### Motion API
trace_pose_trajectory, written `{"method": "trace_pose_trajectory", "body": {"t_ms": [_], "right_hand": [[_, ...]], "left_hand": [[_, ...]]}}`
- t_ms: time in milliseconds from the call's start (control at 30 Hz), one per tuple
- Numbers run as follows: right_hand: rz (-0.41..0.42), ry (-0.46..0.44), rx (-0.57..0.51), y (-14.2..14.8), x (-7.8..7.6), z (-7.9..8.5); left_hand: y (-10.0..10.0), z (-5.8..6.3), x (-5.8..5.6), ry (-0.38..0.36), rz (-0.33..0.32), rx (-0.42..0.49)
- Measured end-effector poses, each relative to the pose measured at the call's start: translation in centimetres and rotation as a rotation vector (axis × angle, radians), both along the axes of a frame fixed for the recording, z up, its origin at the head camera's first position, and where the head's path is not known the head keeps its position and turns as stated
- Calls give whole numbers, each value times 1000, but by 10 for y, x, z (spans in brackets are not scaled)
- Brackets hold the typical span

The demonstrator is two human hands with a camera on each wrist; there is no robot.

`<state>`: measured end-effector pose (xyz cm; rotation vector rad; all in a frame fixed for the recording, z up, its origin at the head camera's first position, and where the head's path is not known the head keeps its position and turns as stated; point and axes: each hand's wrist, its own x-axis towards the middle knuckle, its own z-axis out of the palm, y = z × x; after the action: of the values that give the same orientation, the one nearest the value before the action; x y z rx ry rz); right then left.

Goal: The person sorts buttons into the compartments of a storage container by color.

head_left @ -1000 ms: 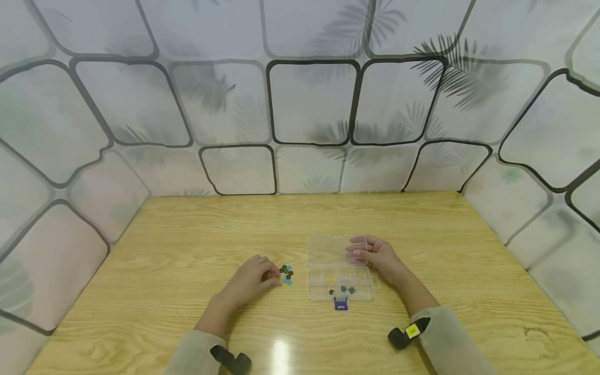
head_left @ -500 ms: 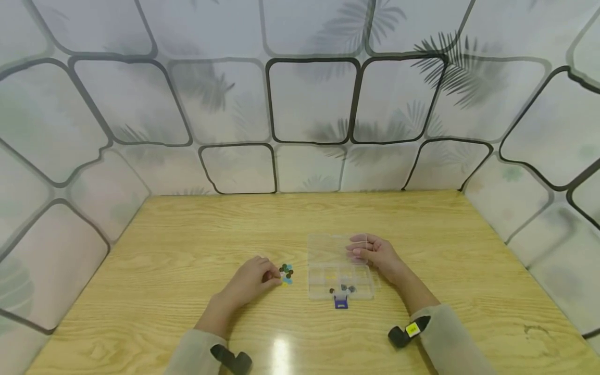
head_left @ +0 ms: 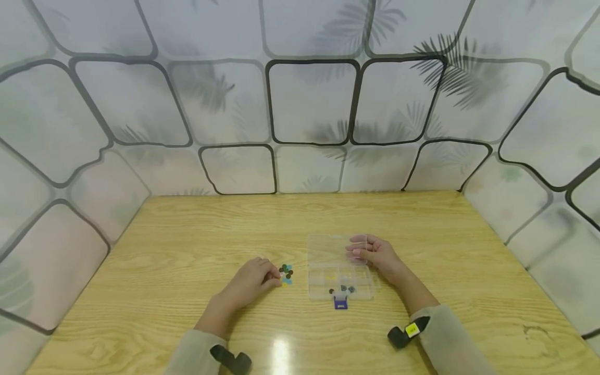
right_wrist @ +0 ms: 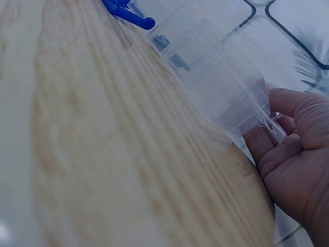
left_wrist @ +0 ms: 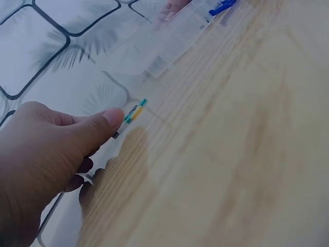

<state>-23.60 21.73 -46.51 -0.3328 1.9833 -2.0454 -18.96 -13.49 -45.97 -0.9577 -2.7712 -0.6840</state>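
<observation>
My left hand [head_left: 253,279] rests on the table with thumb and fingertips at the near-left edge of a small pile of coloured button-like discs [head_left: 288,273]. A gap shows between thumb and forefinger. In the left wrist view, the discs [left_wrist: 136,112] are seen edge-on beside the thumb tip, and the other fingertips are hidden. A clear compartment box [head_left: 316,293] stands right of the pile with its lid [head_left: 323,247] raised. My right hand [head_left: 382,259] holds the lid's right side, fingers showing through the plastic; the right wrist view shows that hand [right_wrist: 295,139] at the box's end.
Several dark pieces [head_left: 348,288] lie in the box's front compartments, and a yellow piece [head_left: 331,277] farther back. The box's blue latch [head_left: 340,302] hangs open at the front. Patterned cloth walls [head_left: 309,169] enclose the wooden table [head_left: 225,224] at the back and both sides.
The left hand has shifted very slightly at the pile. The right hand, the box and its lid look unmoved.
</observation>
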Motion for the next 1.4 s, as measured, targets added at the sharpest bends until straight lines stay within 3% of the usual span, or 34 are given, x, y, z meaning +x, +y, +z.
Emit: {"method": "trace_pose_trajectory", "body": {"t_ms": [300, 567, 967, 1400], "right_hand": [[14, 10, 1, 0, 0, 1], [8, 17, 5, 1, 0, 1], [6, -10, -19, 0, -1, 1], [11, 5, -26, -2, 1, 2]], "left_hand": [[11, 9, 1, 40, -26, 23], [24, 15, 1, 32, -18, 28], [57, 24, -6, 117, -73, 39], [97, 23, -9, 205, -118, 21]]}}
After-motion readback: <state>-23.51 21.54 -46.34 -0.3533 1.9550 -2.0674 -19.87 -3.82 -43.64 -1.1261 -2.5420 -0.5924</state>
